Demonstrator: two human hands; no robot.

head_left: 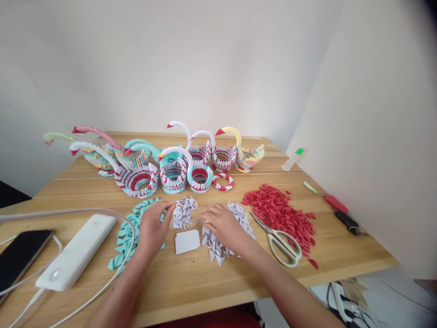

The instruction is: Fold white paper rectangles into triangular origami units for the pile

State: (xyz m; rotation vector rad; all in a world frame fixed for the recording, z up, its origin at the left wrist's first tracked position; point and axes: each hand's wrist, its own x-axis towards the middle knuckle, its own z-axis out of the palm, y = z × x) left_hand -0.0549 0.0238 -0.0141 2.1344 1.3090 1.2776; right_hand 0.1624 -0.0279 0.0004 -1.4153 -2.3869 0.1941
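Note:
My left hand [153, 223] reaches over the turquoise folded paper pieces [128, 234]. Its thumb and fingers close together at the left edge of a small pile of white folded paper pieces [184, 212]; anything between them is too small to make out. My right hand [220, 223] is above a larger heap of white folded paper pieces [244, 218] and covers part of it. At its fingertips, which are bent together, a small white folded paper piece [198, 222] shows. Between the hands lies a stack of white paper slips [187, 242].
Several folded-paper swans [136, 177] and a red-and-white paper ring [223, 182] stand behind. On the right are red paper pieces [280, 214], scissors [285, 246], a glue bottle [292, 159] and a black-handled tool [346, 222]. A power bank [77, 253], phone [23, 255] and cables lie left.

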